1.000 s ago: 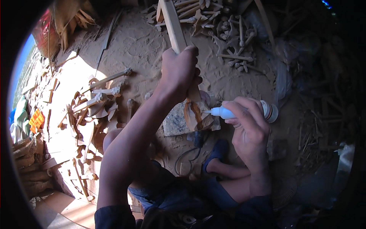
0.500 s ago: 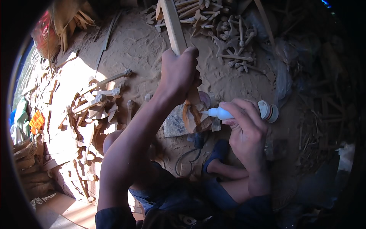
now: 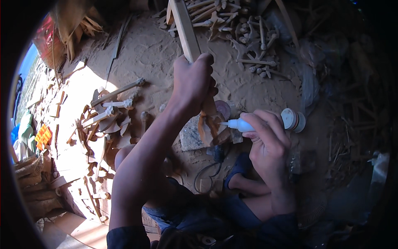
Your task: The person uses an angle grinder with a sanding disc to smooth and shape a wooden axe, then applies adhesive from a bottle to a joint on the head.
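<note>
My left hand is closed around a long pale wooden bar that slants up and away from me. Below the fist, the bar's wider carved end, with brownish patches, rests on a grey stone block. In my right hand lies a small white squeeze bottle, fingers wrapped around it. Its thin nozzle points left, at the right side of the carved end; whether the tip touches the wood I cannot tell.
Carved wooden pieces lie in a sunlit heap at left, with another pile at the far side. A round lidded container stands beyond my right hand. My sandalled foot and a dark cable are near the block.
The whole view has shifted slightly. Both hands keep their grips, and the bottle's nozzle stays by the carved end with little visible movement.
</note>
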`<state>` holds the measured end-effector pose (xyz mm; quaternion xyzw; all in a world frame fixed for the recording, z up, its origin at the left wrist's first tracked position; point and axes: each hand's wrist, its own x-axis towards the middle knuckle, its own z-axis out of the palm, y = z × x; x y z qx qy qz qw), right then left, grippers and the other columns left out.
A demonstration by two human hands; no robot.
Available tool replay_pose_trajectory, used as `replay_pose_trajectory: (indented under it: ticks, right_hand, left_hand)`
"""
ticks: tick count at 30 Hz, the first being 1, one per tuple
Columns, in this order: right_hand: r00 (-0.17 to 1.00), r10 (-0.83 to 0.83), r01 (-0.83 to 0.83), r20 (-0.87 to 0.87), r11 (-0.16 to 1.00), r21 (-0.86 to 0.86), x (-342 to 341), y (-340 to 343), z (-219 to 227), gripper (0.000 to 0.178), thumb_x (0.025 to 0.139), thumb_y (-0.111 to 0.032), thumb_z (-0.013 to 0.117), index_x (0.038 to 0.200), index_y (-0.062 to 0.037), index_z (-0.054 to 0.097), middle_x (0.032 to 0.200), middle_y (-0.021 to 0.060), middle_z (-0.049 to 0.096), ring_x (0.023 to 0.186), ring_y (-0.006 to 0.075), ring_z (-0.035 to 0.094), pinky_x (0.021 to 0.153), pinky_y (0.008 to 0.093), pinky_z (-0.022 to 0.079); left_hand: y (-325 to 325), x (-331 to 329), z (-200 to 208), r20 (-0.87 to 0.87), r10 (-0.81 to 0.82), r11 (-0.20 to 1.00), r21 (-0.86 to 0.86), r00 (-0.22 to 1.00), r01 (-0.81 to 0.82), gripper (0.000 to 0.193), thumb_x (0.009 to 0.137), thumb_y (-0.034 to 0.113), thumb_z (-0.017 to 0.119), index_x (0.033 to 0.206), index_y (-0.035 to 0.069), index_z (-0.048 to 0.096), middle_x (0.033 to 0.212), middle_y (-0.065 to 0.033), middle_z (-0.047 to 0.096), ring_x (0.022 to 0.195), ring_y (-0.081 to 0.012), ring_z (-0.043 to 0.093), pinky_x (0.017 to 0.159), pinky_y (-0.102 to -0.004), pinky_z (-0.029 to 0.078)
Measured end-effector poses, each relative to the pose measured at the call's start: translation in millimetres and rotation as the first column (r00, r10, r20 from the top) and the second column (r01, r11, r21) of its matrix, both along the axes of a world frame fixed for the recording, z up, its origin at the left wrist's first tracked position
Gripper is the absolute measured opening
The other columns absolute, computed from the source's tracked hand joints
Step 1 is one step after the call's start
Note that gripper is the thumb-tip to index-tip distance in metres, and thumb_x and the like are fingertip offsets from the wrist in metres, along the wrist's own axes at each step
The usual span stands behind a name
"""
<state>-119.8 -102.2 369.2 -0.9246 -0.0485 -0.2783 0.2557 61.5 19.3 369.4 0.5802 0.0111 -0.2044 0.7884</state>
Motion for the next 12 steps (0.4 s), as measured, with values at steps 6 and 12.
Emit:
replay_pose_trajectory:
  ticks: [6, 12]
  right_hand:
    - [0.999, -0.012, 0.012, 0.031, 1.0, 0.004, -7.6, 3.0, 0.8, 0.057, 0.069, 0.026, 0.07, 0.119, 0.0, 0.075, 0.108, 0.0145, 0.069, 0.1, 0.0334, 0.068, 0.077, 0.0404, 0.06]
    - [0.997, -0.066, 0.065, 0.047, 0.998, 0.024, -11.1, 5.1, -2.6, 0.054, 0.07, 0.024, 0.071, 0.117, -0.0011, 0.077, 0.108, 0.0141, 0.069, 0.102, 0.0328, 0.068, 0.079, 0.0404, 0.06]
  left_hand:
    - [-1.0, 3.8, -2.2, -0.055, 0.021, 0.999, -0.027, 0.998, -0.023, 0.016, 0.097, 0.016, 0.064, 0.095, 0.003, 0.055, 0.081, -0.0018, 0.046, 0.06, -0.0122, 0.047, 0.051, -0.0326, 0.043]
    - [1.1, 4.0, -1.6, -0.064, 0.023, 0.999, 0.028, 0.998, -0.021, 0.016, 0.097, 0.018, 0.063, 0.097, 0.004, 0.057, 0.086, -0.0027, 0.05, 0.064, -0.0138, 0.051, 0.054, -0.0328, 0.044]
